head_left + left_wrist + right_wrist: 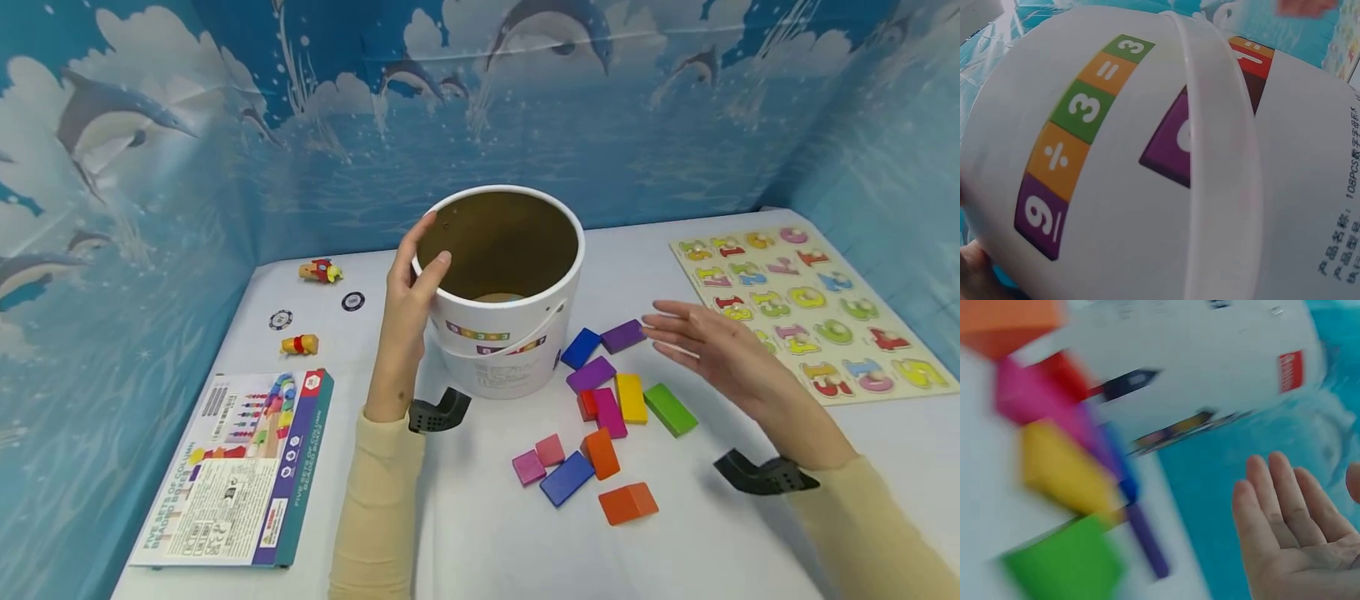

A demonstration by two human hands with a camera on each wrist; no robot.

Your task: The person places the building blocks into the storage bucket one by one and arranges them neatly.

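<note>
"How far along are we?"
"Partway, I think. I see the bucket held, in the middle of the frame. The colored blocks lie loose on the desk, below it and to its right, all in a jumble. Dealing with them looks left to do. Something pale shows at the bucket's bottom, but I can't tell what."
"And the grips?"
"My left grip is curled on the bucket's edge, at its left side. My right grip has nothing, fingers straight and a bit apart. It's right of the bucket, not touching it. The upper purple block is just left of its fingertips, and the green block is lower down."
</note>
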